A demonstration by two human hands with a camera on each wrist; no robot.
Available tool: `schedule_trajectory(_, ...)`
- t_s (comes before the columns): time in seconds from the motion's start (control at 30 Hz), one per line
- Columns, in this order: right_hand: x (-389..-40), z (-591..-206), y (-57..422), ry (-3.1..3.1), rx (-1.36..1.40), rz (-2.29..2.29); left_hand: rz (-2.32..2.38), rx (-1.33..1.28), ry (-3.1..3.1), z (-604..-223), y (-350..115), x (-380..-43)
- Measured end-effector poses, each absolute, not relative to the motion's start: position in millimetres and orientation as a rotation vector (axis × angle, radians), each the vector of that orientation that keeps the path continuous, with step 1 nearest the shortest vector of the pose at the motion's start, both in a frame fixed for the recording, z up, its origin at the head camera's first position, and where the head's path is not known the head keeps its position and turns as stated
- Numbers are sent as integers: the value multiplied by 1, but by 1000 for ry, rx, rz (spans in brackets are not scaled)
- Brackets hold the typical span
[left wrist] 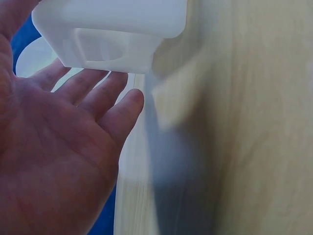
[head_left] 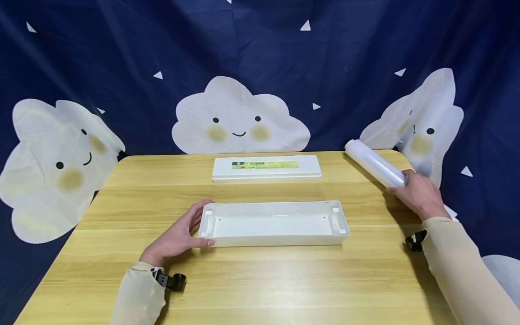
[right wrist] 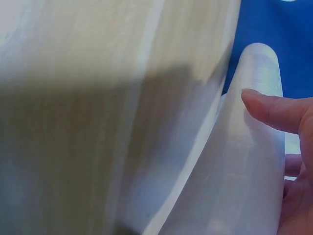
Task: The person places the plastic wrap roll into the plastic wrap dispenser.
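A long white plastic box [head_left: 276, 221], its open side up, lies on the table in front of me. At its left end is my left hand [head_left: 178, 234], the thumb along the front wall and the fingers round the back corner. The left wrist view shows those fingers [left wrist: 117, 90] against the end of the box [left wrist: 117, 49]. My right hand [head_left: 420, 194] grips the near part of a roll of cling film [head_left: 375, 162] near the table's right edge. In the right wrist view the thumb lies across the roll [right wrist: 234, 161].
The white lid [head_left: 266, 174] with a green and yellow label lies at the back of the wooden table [head_left: 264, 284]. Behind it hangs a dark blue curtain [head_left: 345, 54] printed with clouds.
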State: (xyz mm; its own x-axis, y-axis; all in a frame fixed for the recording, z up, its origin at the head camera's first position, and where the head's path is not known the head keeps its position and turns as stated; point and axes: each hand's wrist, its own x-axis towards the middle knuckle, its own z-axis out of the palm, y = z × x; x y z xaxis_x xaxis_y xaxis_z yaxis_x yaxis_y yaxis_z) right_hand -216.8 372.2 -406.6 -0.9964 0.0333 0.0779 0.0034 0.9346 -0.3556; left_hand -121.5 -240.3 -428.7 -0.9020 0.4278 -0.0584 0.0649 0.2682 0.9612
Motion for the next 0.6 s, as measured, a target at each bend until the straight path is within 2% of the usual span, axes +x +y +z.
schedule_trajectory(0.6, -204, -387, 352, -2962, 10, 558, 1687, 443, 2187, -430, -244, -123)
